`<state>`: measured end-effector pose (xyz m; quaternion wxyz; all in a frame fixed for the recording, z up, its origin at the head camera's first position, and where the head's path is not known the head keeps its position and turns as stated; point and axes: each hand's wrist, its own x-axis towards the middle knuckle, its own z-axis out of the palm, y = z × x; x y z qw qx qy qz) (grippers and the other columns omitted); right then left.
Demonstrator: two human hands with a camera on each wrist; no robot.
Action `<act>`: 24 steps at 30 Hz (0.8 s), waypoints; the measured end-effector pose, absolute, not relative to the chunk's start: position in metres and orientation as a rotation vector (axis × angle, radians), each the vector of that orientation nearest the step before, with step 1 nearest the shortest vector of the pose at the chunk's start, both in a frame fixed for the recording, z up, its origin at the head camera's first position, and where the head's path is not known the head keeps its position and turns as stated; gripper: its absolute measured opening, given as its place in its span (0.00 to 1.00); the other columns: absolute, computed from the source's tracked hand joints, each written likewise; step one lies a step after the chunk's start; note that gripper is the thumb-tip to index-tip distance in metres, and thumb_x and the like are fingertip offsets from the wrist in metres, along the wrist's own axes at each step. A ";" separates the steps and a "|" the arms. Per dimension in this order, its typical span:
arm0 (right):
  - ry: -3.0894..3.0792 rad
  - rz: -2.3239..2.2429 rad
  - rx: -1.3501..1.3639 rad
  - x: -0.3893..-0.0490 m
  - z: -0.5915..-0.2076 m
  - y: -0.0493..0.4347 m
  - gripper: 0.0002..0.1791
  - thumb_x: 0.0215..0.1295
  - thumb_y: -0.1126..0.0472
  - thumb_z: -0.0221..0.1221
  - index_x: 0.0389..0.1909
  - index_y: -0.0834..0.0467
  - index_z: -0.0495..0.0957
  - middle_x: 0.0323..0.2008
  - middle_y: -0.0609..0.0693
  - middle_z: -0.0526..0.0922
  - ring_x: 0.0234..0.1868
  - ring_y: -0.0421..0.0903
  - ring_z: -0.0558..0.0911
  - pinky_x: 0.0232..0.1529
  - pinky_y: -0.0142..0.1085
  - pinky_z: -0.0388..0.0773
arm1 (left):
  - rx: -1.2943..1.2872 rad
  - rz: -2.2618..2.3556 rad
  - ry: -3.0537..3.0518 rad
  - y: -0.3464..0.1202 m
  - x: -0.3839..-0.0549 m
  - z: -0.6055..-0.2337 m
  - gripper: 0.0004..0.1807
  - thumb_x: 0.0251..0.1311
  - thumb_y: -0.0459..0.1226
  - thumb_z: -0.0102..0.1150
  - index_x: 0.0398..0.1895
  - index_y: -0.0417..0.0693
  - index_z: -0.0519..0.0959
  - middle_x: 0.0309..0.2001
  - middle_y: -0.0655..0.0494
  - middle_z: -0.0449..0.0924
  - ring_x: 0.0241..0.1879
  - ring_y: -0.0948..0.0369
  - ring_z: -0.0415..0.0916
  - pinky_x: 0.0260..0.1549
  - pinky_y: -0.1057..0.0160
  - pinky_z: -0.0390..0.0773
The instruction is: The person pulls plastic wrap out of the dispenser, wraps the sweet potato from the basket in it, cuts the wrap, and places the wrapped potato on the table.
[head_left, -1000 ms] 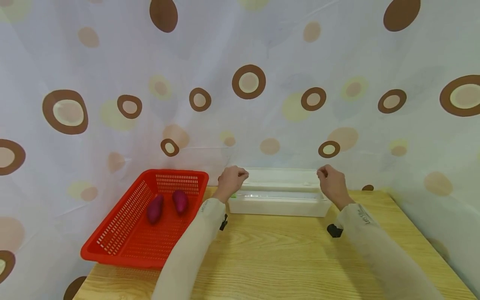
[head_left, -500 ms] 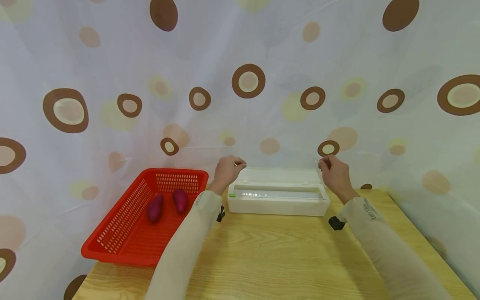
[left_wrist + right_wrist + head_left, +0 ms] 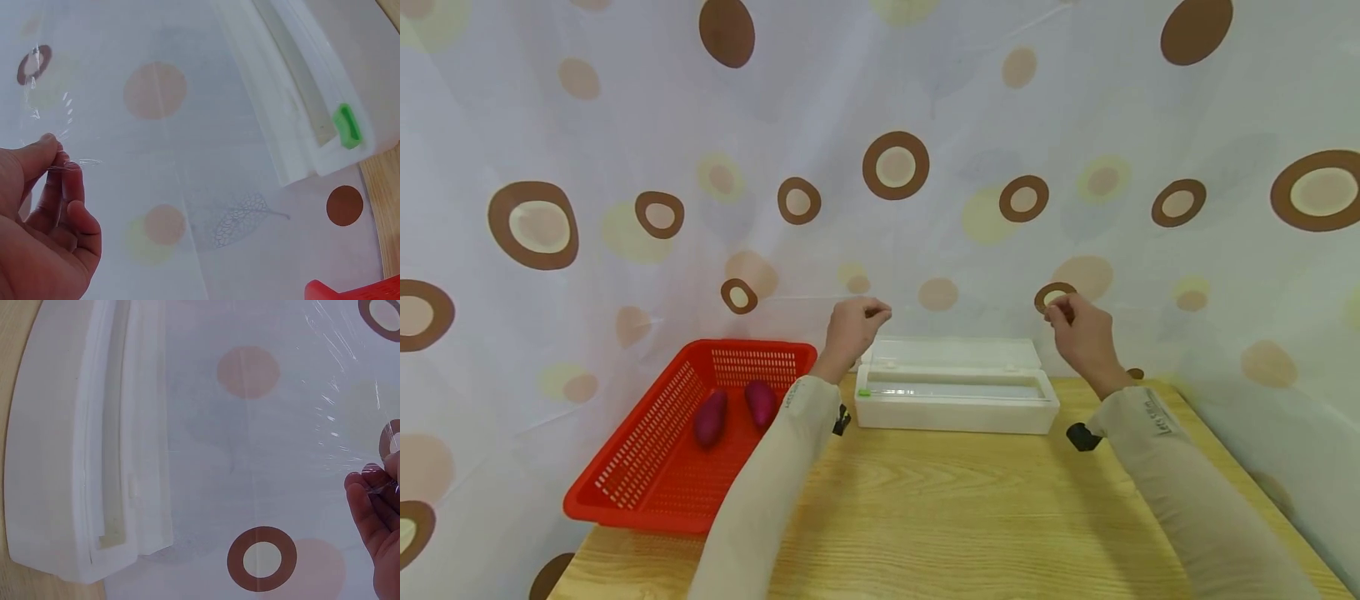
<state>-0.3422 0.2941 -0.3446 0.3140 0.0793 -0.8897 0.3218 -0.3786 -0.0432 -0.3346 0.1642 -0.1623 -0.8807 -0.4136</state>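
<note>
Clear plastic wrap (image 3: 334,434) stretches between my hands; it is nearly invisible apart from glints and creases near the fingers. My left hand (image 3: 852,333) pinches one corner between thumb and fingers, above the left end of a white wrap dispenser (image 3: 955,415). At the other corner my right hand (image 3: 1084,337) pinches the film, above and just right of the box. The dispenser stands with its lid (image 3: 955,352) raised at the back. A green slide cutter (image 3: 347,126) sits at the left end of its front rail. Whether the film still joins the roll is hard to see.
On the left stands a red plastic basket (image 3: 681,521) with two purple sweet potatoes, one of them (image 3: 710,419) further left than the other (image 3: 762,403). The wooden table (image 3: 955,517) ends close to a patterned curtain (image 3: 955,100) behind and at the right.
Both hands have risen from the dispenser's lid height to above it, drawing the plastic wrap upward. My right hand has also shifted a little to the right. The dispenser and basket have stayed put.
</note>
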 end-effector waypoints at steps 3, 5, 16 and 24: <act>-2.330 0.852 0.222 -0.339 -0.337 0.295 0.14 0.73 0.58 0.47 0.43 0.66 0.74 0.33 0.61 0.79 0.31 0.55 0.76 0.34 0.44 0.70 | -0.456 -1.218 -2.495 -0.043 -0.377 -0.327 0.08 0.62 0.39 0.60 0.40 0.48 0.85 0.38 0.56 0.83 0.39 0.60 0.77 0.41 0.61 0.77; -2.325 0.847 0.229 -0.337 -0.332 0.295 0.15 0.73 0.58 0.47 0.43 0.67 0.73 0.33 0.62 0.79 0.32 0.55 0.76 0.34 0.45 0.70 | -0.452 -1.230 -2.484 -0.044 -0.376 -0.322 0.08 0.62 0.39 0.60 0.40 0.48 0.85 0.38 0.57 0.83 0.39 0.60 0.76 0.42 0.61 0.77; -2.322 0.854 0.158 -0.327 -0.308 0.295 0.17 0.73 0.54 0.47 0.45 0.65 0.74 0.37 0.62 0.79 0.36 0.54 0.77 0.34 0.42 0.72 | -0.516 -1.298 -2.347 -0.043 -0.369 -0.299 0.07 0.59 0.35 0.63 0.38 0.43 0.85 0.36 0.53 0.82 0.37 0.59 0.78 0.38 0.63 0.78; -2.239 0.860 0.142 -0.320 -0.292 0.293 0.15 0.71 0.54 0.49 0.43 0.63 0.75 0.35 0.59 0.80 0.35 0.49 0.75 0.33 0.30 0.67 | -0.545 -1.302 -2.308 -0.044 -0.359 -0.283 0.08 0.60 0.36 0.62 0.39 0.42 0.84 0.36 0.53 0.81 0.36 0.59 0.77 0.38 0.65 0.78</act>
